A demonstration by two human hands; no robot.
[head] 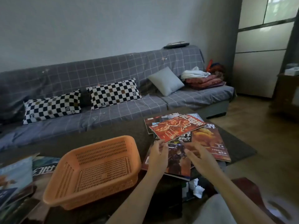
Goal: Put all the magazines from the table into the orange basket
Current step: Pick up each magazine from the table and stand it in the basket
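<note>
We see the orange basket at lower centre of the frame, on the dark table, holding nothing. Right of it lies a fanned pile of magazines. The left hand pinches the near corner of the red magazine — the top one, its near edge lifted off the pile. The right hand hovers beside it, fingers straight and spread, holding nothing. More magazines lie at the lower left edge. Behind — a grey checked sofa with cushions.
</note>
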